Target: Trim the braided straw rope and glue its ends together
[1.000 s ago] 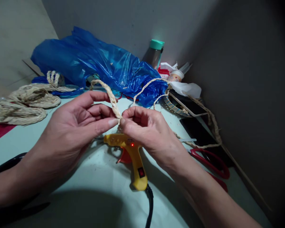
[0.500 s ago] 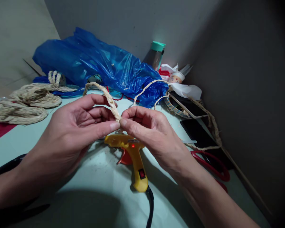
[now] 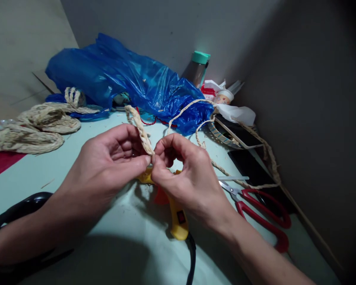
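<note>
Between my hands is a pale braided cord [image 3: 140, 128], its near end pinched and the rest curving up and back over my left fingers. My left hand [image 3: 112, 154] closes thumb and fingers on the braid just beside its tip. At the very end, the thumb and forefinger of my right hand [image 3: 184, 166] pinch the tip, the fingers curled into a ring. A yellow glue gun [image 3: 178, 221] lies on the table below, partly covered by my right hand, its black cable running toward me.
Red-handled scissors [image 3: 264, 206] lie right of my right forearm. Coiled braids [image 3: 32, 136] rest at the left. A blue plastic bag [image 3: 121, 79] and a green-lidded bottle [image 3: 198, 67] stand at the back. A dark phone [image 3: 246, 166] and a loose braided cord [image 3: 192, 105] are at the right.
My right hand has curled tighter, its fingers forming a ring at the braid's tip. The braid's loop beyond my left hand stands narrower. The view has shifted slightly, showing more of the scissors.
</note>
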The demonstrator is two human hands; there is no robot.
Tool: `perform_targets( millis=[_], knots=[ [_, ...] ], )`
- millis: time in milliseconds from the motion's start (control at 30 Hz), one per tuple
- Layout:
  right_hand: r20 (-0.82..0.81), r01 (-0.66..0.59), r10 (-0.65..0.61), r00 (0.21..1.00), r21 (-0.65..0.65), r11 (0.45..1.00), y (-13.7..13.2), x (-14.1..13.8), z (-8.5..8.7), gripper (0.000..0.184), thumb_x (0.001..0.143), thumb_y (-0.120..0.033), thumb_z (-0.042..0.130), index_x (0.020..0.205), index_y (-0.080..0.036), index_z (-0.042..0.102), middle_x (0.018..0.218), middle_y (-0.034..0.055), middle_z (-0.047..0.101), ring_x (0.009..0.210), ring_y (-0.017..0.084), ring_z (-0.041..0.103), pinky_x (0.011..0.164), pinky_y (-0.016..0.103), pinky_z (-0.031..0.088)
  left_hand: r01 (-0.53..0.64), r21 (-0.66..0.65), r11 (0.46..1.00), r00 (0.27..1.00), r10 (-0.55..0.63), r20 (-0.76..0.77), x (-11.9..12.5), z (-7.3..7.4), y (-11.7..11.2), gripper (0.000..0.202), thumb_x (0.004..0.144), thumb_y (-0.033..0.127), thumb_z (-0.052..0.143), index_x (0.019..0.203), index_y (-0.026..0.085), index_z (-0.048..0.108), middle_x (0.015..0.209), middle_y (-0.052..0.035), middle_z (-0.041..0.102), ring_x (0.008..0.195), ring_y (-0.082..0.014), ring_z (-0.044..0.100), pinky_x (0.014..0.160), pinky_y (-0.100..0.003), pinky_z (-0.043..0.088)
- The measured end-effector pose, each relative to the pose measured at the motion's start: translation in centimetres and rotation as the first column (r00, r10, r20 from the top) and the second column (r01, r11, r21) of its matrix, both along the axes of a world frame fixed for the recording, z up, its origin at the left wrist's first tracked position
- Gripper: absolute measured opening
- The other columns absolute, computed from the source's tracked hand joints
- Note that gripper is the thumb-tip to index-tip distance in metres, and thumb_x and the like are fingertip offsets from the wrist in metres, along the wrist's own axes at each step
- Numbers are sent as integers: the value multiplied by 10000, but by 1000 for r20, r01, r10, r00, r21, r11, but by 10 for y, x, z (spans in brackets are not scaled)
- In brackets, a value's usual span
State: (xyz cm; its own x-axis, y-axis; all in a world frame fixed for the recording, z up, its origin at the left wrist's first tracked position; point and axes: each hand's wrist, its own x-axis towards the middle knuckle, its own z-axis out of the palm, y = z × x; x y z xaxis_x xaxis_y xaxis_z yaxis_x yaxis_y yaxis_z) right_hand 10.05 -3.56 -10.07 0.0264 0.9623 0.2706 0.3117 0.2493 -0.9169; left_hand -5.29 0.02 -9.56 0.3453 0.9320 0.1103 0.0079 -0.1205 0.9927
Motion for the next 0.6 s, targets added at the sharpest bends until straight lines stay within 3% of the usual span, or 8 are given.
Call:
perform_targets(
  millis=[100,200,300,433,533,600],
  knots=[
    [138,10,-31,990,151,989,0,0,-5,61,782,-147,588,808,-187,551,742,-37,573,673,105,537,657,253,435,-43,-19,999,999,43,-11,2,0,-3,155,673,158,779,778,263,734,711,82,686,653,-85,663,602,-102,540],
    [153,0,-28,988,176,984,0,1,-5,53,793,-145,579,815,-184,551,765,-24,584,705,114,549,691,261,443,-60,-12,998,998,60,-11,2,-2,-3,178,681,147,780,810,267,755,737,82,699,684,-87,684,648,-107,558],
    [62,-11,8,998,49,999,0,3,0,38,788,-158,596,792,-182,567,741,-30,585,672,107,543,650,249,444,-45,42,998,999,44,20,-1,-5,-1,151,721,148,779,791,274,736,762,88,708,736,-79,699,663,-86,551],
    [-216,-110,70,974,-180,977,1,7,9,74,763,-154,647,762,-180,577,659,-68,529,583,70,481,539,203,386,18,15,1000,996,-19,83,-3,-5,3,191,761,177,788,913,282,741,833,64,742,796,-109,722,701,-131,591],
    [-404,-245,131,905,-245,938,2,10,12,115,736,-124,677,774,-174,581,647,-86,513,564,48,443,519,180,360,87,-49,995,980,-77,181,0,-2,4,247,760,145,784,975,261,746,852,37,758,798,-126,741,720,-159,610],
    [-436,-275,143,888,-255,927,1,12,14,117,739,-115,682,780,-170,588,656,-84,523,571,44,442,522,175,358,124,-88,988,966,-100,238,1,-1,3,234,755,120,776,956,237,755,842,24,763,770,-123,743,701,-150,608]
  ],
)
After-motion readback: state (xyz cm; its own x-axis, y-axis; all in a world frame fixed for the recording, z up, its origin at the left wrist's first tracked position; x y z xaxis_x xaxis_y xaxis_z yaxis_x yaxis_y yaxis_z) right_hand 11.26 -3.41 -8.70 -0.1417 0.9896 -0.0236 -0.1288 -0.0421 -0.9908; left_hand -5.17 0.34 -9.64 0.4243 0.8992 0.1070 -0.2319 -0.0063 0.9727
